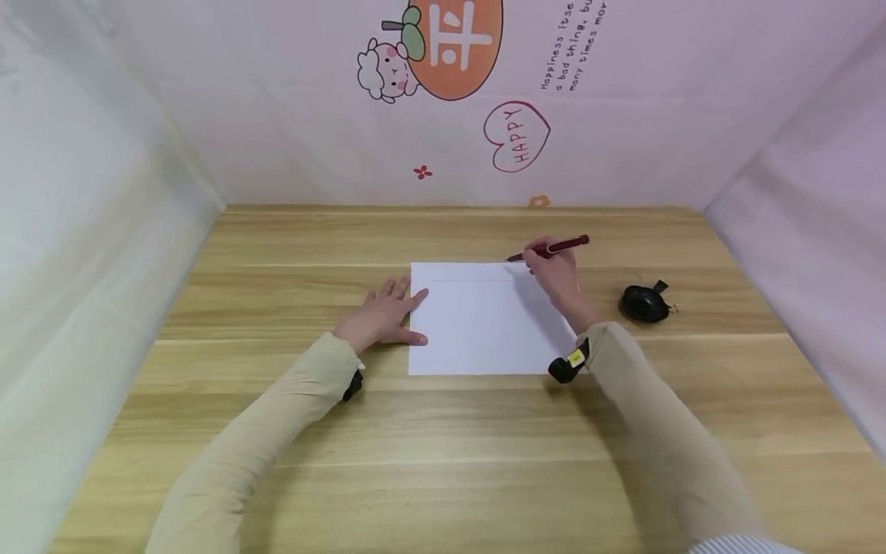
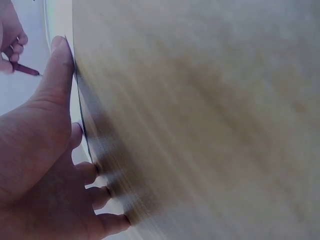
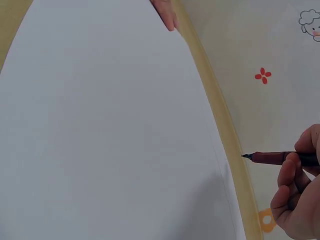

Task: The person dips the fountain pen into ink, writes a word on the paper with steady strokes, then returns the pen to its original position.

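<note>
A sheet of white paper [image 1: 477,331] lies on the wooden table, with a thin faint line [image 1: 471,281] running across near its far edge. My left hand [image 1: 382,317] rests at the paper's left edge, fingers spread, thumb and index fingertip on the sheet. Near the far right of the paper, my right hand [image 1: 557,278] pinches a dark red fountain pen [image 1: 569,244]. In the right wrist view the pen's nib [image 3: 247,156] is bare and points left, seemingly raised above the surface. The left wrist view shows the left thumb [image 2: 57,75] lying along the paper's edge.
A black rounded object [image 1: 644,304] with a small tab sits on the table to the right of the paper. White printed cloth [image 1: 311,115] hangs behind the table, and plain cloth borders both sides. A black wrist camera [image 1: 564,371] hangs by the right sleeve, over the paper's near corner.
</note>
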The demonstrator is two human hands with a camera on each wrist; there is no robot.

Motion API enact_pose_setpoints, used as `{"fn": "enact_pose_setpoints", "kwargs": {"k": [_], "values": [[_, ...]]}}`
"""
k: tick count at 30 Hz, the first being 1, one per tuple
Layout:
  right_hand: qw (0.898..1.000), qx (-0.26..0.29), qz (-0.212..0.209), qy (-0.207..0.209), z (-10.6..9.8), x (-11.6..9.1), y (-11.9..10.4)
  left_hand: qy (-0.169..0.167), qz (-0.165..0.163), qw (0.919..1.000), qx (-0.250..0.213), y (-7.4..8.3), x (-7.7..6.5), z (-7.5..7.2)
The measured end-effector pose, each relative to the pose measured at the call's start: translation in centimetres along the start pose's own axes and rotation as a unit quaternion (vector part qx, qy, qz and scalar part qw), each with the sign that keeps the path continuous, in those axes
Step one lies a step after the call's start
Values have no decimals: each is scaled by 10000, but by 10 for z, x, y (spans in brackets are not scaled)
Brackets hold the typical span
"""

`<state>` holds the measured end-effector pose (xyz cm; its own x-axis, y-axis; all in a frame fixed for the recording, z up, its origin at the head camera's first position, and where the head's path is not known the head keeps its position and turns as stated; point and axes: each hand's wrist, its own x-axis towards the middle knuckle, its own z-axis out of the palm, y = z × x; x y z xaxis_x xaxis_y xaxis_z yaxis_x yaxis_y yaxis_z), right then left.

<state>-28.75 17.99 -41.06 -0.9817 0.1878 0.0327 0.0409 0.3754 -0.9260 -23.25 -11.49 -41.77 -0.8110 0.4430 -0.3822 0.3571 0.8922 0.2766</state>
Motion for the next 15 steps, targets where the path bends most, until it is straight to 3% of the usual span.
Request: {"fn": "enact_pose_setpoints", "kwargs": {"k": [6,15], "values": [[9996,-207,-101,-182,21,2,4,-18,16,10000,7,3,2,2],[9985,-451,78,-299,30,3,2,32,-14,10000,28,1,2,1]]}}
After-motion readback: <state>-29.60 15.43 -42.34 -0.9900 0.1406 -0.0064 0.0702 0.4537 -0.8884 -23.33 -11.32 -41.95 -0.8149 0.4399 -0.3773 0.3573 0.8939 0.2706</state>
